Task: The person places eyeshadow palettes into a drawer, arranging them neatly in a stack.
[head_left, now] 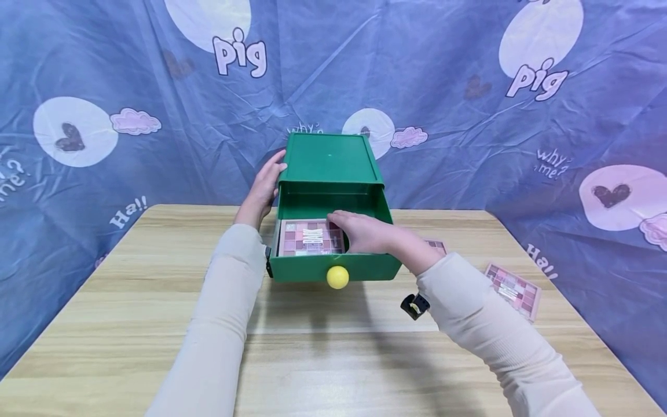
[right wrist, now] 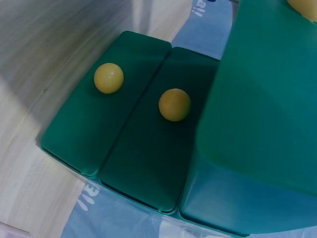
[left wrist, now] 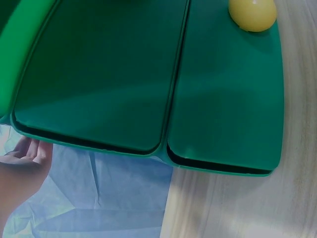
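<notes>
A green drawer cabinet [head_left: 333,156] stands at the back of the table with its top drawer [head_left: 302,269] pulled out. Inside that drawer, on the left, is a pink makeup palette [head_left: 307,237] with its patterned face up. My right hand [head_left: 370,233] reaches into the drawer and grips the palette's right edge; the thumb is hidden. Against the cabinet's left side rests my left hand [head_left: 267,184], fingers extended; the left wrist view shows its fingers touching the cabinet wall. The right wrist view looks at the lower drawers [right wrist: 143,139], and the right hand is out of that frame.
Another palette [head_left: 513,291] lies on the wooden table [head_left: 156,324] to the right, and part of one more palette [head_left: 436,247] shows behind my right forearm. A yellow knob [head_left: 337,277] sticks out of the open drawer's front. A blue printed cloth [head_left: 448,52] hangs behind the table.
</notes>
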`<move>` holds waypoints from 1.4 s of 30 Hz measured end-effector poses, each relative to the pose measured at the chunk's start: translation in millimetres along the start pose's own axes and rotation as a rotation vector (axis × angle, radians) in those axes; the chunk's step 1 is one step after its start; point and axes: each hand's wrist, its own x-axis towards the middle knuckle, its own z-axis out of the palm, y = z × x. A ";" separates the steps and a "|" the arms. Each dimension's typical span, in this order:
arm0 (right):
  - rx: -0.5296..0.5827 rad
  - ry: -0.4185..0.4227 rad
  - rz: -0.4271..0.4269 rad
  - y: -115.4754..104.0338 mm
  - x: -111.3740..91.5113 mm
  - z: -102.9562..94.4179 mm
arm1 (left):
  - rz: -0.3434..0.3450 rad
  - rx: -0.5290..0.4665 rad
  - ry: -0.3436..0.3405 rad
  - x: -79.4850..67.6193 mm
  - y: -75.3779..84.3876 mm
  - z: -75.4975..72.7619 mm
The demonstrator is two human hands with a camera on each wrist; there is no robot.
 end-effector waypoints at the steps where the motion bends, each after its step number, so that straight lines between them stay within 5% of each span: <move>1: 0.009 -0.002 0.006 -0.3 -0.2 0.2 | -0.001 -0.001 0.000 0.0 -0.4 0.1; 15: 0.046 0.130 0.020 -3.4 -9.2 -11.0 | -0.002 -0.008 -0.004 0.3 -1.4 1.6; 28: 0.221 0.255 0.041 1.0 -29.9 -40.0 | 0.004 -0.015 0.001 0.2 -0.2 1.7; 42: 0.363 0.491 0.207 26.8 -65.7 -48.2 | 0.001 -0.018 0.001 0.7 -0.6 1.8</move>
